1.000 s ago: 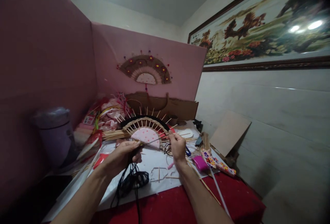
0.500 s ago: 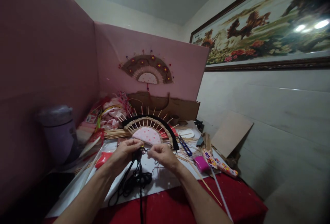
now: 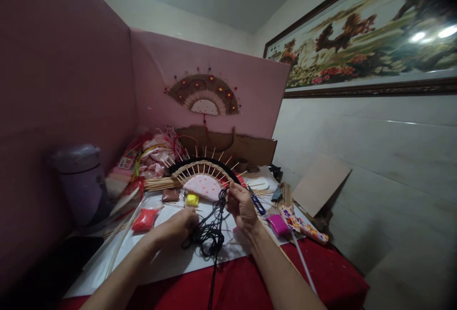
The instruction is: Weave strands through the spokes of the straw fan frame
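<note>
A loose tangle of black cord [image 3: 210, 234] hangs between my hands, one strand trailing down over the table's front edge. My right hand [image 3: 243, 205] is closed, pinching the cord's upper part between thumb and fingers. At the tangle's left side, my left hand [image 3: 183, 224] is curled round some of the cord; its fingertips are partly hidden. Just beyond them lies a half-round fan [image 3: 203, 186] with a pink dotted centre, thin stick ribs, a woven band and a black outer band. The right hand partly covers the fan's right end.
Yellow [image 3: 192, 199], brown [image 3: 170, 195] and red [image 3: 144, 219] packets lie left of centre. Blue-handled snips [image 3: 257, 204] and a magenta packet [image 3: 278, 225] are at right. A lidded container [image 3: 80, 186] stands far left. A finished fan [image 3: 207, 95] hangs on the pink panel.
My right hand has moved right and up, lifting the cord with it. My left hand has lowered toward me, uncovering the yellow and brown packets.
</note>
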`<state>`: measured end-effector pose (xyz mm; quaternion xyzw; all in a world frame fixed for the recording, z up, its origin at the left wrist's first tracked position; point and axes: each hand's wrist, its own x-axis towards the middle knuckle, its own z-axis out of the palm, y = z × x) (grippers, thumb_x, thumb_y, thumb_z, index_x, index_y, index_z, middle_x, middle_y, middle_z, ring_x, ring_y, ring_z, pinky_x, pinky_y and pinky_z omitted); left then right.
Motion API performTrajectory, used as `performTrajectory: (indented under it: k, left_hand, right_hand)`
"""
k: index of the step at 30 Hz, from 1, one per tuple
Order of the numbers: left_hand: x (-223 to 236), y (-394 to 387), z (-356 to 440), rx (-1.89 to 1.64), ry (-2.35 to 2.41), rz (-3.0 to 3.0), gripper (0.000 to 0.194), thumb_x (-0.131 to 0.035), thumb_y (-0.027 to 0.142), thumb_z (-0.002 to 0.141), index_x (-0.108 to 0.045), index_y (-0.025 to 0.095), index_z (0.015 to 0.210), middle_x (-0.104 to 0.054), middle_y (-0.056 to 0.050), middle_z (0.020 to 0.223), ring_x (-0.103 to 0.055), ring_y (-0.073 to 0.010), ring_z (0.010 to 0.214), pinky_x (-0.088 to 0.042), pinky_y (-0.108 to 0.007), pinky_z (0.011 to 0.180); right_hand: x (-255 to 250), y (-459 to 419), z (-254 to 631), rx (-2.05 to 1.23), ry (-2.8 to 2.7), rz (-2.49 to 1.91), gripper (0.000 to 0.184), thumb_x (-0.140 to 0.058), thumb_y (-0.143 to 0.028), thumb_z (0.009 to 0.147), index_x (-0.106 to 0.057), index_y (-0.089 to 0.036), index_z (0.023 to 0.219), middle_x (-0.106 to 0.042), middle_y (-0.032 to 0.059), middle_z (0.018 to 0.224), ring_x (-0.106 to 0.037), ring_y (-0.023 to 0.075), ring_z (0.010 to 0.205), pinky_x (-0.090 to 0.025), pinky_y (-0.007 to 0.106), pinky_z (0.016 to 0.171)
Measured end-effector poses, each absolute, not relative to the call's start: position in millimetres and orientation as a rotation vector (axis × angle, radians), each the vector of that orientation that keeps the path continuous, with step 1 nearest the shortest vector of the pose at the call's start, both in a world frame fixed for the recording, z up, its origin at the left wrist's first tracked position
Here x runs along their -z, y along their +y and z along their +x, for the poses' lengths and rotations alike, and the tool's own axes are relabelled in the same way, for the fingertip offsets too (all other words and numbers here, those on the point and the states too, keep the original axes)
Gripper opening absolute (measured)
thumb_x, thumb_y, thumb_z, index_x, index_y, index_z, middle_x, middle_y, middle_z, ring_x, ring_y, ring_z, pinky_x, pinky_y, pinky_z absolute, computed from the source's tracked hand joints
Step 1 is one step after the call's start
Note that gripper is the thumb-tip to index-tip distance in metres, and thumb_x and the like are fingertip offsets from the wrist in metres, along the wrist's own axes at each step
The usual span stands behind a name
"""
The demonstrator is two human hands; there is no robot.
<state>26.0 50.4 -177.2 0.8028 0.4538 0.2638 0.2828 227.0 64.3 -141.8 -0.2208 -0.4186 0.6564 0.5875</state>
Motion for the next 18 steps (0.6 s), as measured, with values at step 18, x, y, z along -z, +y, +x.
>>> performTrajectory:
  k: [18]
  left_hand:
    - [151, 17, 75, -0.711, 0.840, 1.529, 0.024, -0.067, 0.035, 0.065, -0.061, 0.014, 0.059, -0.056, 0.001, 0.046, -0.045, -0.0083, 0.040, -0.028, -0.020, 0.041]
  right_hand:
    - [145, 71, 225, -1.418, -0.933, -0.628, 0.035, -0.069, -0.046, 0.065, -0.052, -0.016, 0.062, -0.020, -0.0132, 0.039, -0.009, 0.0017, 0.034, -0.006, 0.018, 0.032]
